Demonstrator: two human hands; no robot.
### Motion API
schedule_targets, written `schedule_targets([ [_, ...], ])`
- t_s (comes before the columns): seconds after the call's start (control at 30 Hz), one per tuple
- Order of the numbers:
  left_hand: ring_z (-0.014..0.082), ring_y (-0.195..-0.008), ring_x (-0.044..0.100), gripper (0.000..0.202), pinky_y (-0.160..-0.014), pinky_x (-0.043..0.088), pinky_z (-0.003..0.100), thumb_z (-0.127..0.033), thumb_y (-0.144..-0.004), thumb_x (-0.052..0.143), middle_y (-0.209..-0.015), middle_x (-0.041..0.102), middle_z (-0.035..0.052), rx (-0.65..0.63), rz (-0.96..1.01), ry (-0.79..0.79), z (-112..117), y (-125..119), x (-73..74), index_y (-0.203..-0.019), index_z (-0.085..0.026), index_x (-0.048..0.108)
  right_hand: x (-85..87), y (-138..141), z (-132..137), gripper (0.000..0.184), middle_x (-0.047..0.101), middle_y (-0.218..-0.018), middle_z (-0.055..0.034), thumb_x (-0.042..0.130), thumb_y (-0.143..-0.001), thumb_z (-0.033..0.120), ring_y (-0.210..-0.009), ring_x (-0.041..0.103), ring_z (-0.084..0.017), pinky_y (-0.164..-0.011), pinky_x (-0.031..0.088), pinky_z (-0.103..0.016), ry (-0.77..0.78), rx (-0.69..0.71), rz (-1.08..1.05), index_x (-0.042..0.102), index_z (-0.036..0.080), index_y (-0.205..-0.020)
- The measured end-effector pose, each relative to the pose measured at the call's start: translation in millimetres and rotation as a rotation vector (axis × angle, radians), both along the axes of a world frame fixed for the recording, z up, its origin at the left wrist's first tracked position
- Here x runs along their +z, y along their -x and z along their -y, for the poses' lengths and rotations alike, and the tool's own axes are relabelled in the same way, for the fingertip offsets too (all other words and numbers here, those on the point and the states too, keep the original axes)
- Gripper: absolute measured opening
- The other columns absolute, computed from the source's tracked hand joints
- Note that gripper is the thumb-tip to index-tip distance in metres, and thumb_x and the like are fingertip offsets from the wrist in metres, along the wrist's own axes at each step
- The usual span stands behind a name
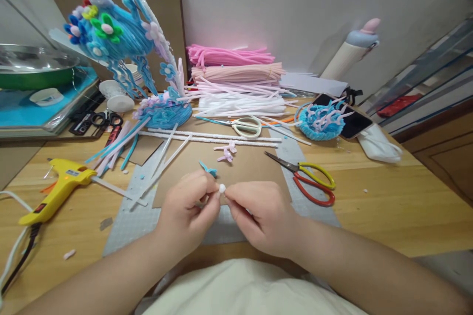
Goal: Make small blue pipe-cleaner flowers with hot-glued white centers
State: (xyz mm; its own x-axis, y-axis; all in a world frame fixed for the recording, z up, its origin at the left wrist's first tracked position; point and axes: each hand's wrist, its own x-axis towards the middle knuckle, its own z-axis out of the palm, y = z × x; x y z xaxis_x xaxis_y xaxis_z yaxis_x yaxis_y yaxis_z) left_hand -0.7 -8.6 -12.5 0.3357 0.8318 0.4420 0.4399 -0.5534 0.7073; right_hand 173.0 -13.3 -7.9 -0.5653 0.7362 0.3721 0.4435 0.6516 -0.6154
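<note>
Currently left hand, right hand pinching small white piece between them; blue piece lying just beyond grip.

Scissors blocking right, room beyond, glue gun left

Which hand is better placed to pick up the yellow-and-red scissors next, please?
Likely the right hand: the yellow-and-red scissors lie on its side, close by; the left hand is farther away.

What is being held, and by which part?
A small white piece, pinched seemingly at opposite sides by the fingers of the left hand and the right hand.
</note>
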Motion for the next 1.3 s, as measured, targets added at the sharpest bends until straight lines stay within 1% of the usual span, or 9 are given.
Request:
schedule_targets([
  [0.23, 0.0139, -0.068, 0.052, 0.014, -0.061, 0.036, 0.029, -0.005, -0.082, 0.052, -0.074, 0.06, 0.001, 0.021, -0.159, -0.212, 1.5, 4.0, -2.9, -0.079, -0.02, 0.052, -0.7, 2.9, 1.5, 0.021, 0.037, -0.062, 0.0038, 0.04, -0.088, 0.013, -0.056, 0.036, -0.01, -0.055, 0.028, -0.023, 0.135, 0.034, -0.091, 0.038, 0.019, -0.068],
  [0.43, 0.015, -0.069, 0.054, 0.013, -0.063, 0.036, 0.029, -0.007, -0.082, 0.054, -0.077, 0.063, 0.0026, 0.034, -0.224, -0.287, -0.1, 5.4, -3.9, -0.079, -0.019, 0.053, -2.5, 4.5, 1.7, 0.02, 0.041, -0.064, 0.0035, 0.039, -0.091, 0.014, -0.058, 0.04, -0.009, -0.056, 0.032, -0.02, 0.17, 0.022, -0.139, 0.043, 0.018, -0.072],
  [0.57, 0.0162, -0.067, 0.054, 0.016, -0.061, 0.033, 0.03, -0.011, -0.084, 0.05, -0.071, 0.062, 0.0026, 0.017, -0.349, -0.235, -3.3, 4.5, -2.3, -0.07, -0.018, 0.053, -2.7, 1.3, 0.7, 0.022, 0.045, -0.06, 0.0026, 0.041, -0.089, 0.015, -0.056, 0.041, -0.01, -0.054, 0.03, -0.024, -0.033, -0.027, 0.037, 0.046, 0.018, -0.068],
  [0.7, 0.0152, -0.063, 0.05, 0.02, -0.06, 0.03, 0.03, -0.012, -0.083, 0.048, -0.065, 0.057, 0.0002, -0.112, -0.472, -0.106, -4.7, 2.9, -2.8, -0.064, -0.018, 0.049, 4.1, -6.9, -4.6, 0.022, 0.057, -0.064, -0.0019, 0.042, -0.091, 0.017, -0.059, 0.046, -0.014, -0.056, 0.03, -0.028, -0.276, 0.007, 0.205, 0.056, 0.016, -0.074],
  [0.9, 0.0119, -0.06, 0.045, 0.018, -0.059, 0.034, 0.025, -0.01, -0.081, 0.047, -0.06, 0.047, -0.0037, -0.195, -0.153, 0.245, -1.4, -1.8, -2.3, -0.065, -0.018, 0.048, 15.7, -18.4, -17.7, 0.009, 0.061, -0.074, -0.0008, 0.049, -0.089, 0.018, -0.065, 0.053, -0.01, -0.061, 0.039, -0.021, 0.11, 0.095, -0.067, 0.057, 0.016, -0.085],
  [1.0, 0.0125, -0.061, 0.046, 0.016, -0.057, 0.035, 0.024, -0.014, -0.081, 0.047, -0.063, 0.05, -0.0022, -0.184, -0.072, 0.391, -2.1, -3.5, -2.0, -0.066, -0.017, 0.05, 18.6, -23.4, -21.2, 0.008, 0.062, -0.079, -0.0022, 0.052, -0.087, 0.02, -0.071, 0.054, -0.012, -0.067, 0.04, -0.023, 0.123, 0.187, -0.052, 0.059, 0.015, -0.088],
  [1.13, 0.0121, -0.059, 0.043, 0.017, -0.056, 0.032, 0.025, -0.01, -0.079, 0.048, -0.06, 0.047, -0.0035, -0.131, -0.103, 0.303, -3.9, -2.7, -3.2, -0.064, -0.018, 0.048, 23.9, -28.8, -19.8, 0.012, 0.063, -0.077, -0.0028, 0.053, -0.086, 0.022, -0.071, 0.055, -0.013, -0.066, 0.039, -0.026, 0.162, 0.231, 0.107, 0.062, 0.014, -0.09],
  [1.2, 0.0119, -0.058, 0.041, 0.018, -0.057, 0.031, 0.025, -0.007, -0.077, 0.049, -0.058, 0.044, -0.0043, -0.085, -0.123, 0.225, -4.1, -1.4, -2.9, -0.064, -0.018, 0.047, 25.4, -29.4, -18.1, 0.016, 0.062, -0.075, -0.0026, 0.049, -0.09, 0.024, -0.068, 0.055, -0.012, -0.064, 0.041, -0.024, 0.335, 0.254, 0.071, 0.063, 0.014, -0.09],
  [1.3, 0.012, -0.059, 0.043, 0.018, -0.058, 0.033, 0.025, -0.008, -0.08, 0.048, -0.06, 0.045, -0.0038, -0.075, -0.083, 0.205, -3.6, 0.4, 0.4, -0.065, -0.018, 0.049, 23.2, -26.3, -16.8, 0.022, 0.061, -0.073, -0.0018, 0.043, -0.093, 0.029, -0.062, 0.058, -0.011, -0.056, 0.044, -0.021, 0.738, 0.253, -0.172, 0.059, 0.015, -0.087],
])
